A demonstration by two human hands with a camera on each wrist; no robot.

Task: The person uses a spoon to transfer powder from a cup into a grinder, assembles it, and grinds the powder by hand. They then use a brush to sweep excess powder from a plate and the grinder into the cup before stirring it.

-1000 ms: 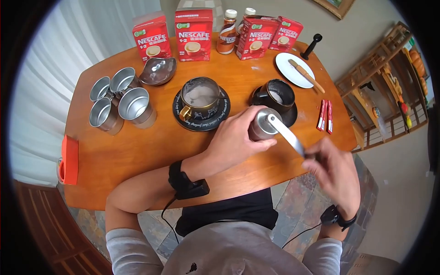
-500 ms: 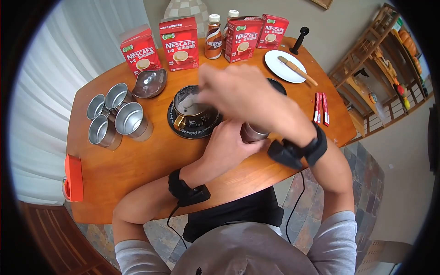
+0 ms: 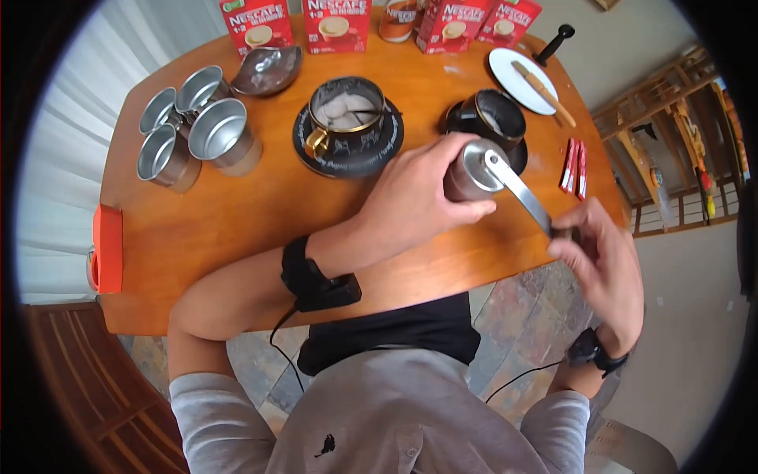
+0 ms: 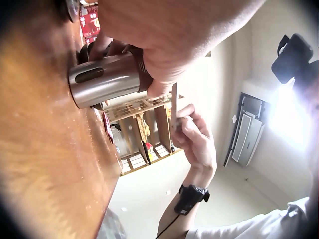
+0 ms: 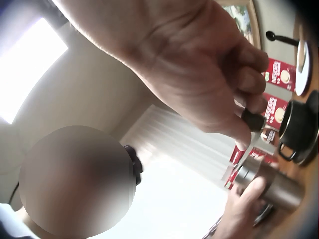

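Note:
My left hand (image 3: 414,189) grips the steel body of a manual coffee grinder (image 4: 107,82), which stands upright on the table in the left wrist view. The crank arm (image 3: 517,189) points out to the right and toward me. At its end, my right hand (image 3: 608,272) holds the dark knob (image 5: 253,121) between thumb and curled fingers. Just beyond the grinder is a black cup (image 3: 466,118) on a dark saucer, partly hidden by the left hand. A black cup with a gold handle (image 3: 343,141), holding pale contents and a spoon, sits on a lettered saucer (image 3: 316,164) farther left.
Several metal cups (image 3: 221,138) stand at the left, near a dark glossy bowl (image 3: 268,71). Red Nescafe boxes (image 3: 335,31) line the back. At the right are a white plate (image 3: 505,69) with a wooden-handled brush, red sachets (image 3: 568,167) and a black tamper-like tool (image 3: 555,46).
My right hand has swung the crank round, passing over the grinder's far side and coming back to the right. The left hand keeps its grip; the head view has shifted.

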